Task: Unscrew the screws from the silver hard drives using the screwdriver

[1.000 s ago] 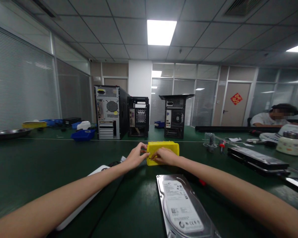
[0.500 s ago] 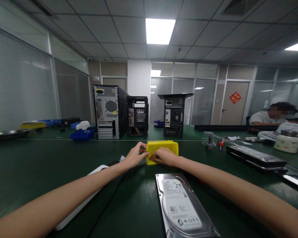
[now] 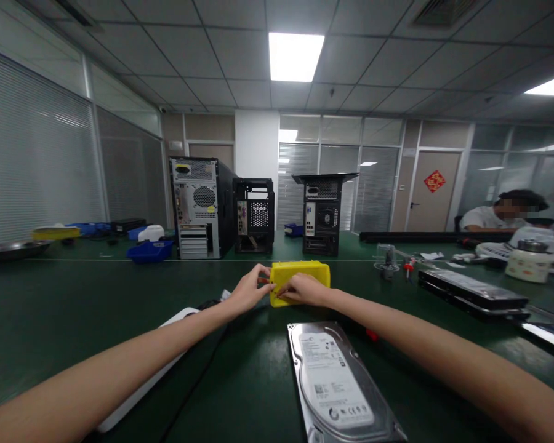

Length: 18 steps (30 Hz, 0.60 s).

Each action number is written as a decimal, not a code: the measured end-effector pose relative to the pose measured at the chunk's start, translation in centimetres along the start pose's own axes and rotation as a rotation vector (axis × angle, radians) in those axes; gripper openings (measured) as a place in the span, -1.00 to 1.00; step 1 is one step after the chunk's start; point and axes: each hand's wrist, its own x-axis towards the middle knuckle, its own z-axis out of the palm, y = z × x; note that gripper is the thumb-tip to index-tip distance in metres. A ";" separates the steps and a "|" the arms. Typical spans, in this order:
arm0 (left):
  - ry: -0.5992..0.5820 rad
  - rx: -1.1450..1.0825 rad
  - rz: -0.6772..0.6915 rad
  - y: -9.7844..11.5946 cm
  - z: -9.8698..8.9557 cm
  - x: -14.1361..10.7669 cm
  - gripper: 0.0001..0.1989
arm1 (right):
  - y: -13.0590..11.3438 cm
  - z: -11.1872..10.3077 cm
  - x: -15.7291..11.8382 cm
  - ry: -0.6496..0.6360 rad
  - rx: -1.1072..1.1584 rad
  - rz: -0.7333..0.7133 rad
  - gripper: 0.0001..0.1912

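Risk, as judged: yellow bin (image 3: 322,276) sliding or tipping, should the fingers push unevenly on it. Left grip (image 3: 248,291): part-closed at bin's left edge; any hold, cannot tell. Right grip (image 3: 307,290): fingers curled at bin's open face; any hold hidden. Bin: on tabletop (image 3: 253,363), between both grips, beyond hard drive (image 3: 336,381).

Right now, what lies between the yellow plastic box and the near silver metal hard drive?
Only a narrow, bare strip of green tabletop separates the box from the hard drive in the head view.
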 end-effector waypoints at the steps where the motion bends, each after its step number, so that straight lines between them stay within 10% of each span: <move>1: -0.001 -0.001 0.000 0.1 0.0 0.0 -0.81 | 0.1 0.0 0.0 0.001 0.008 0.001 -0.74; 18: 0.008 0.010 -0.005 0.1 0.0 0.0 -0.80 | 1.6 0.3 0.3 -0.052 0.083 -0.012 -0.74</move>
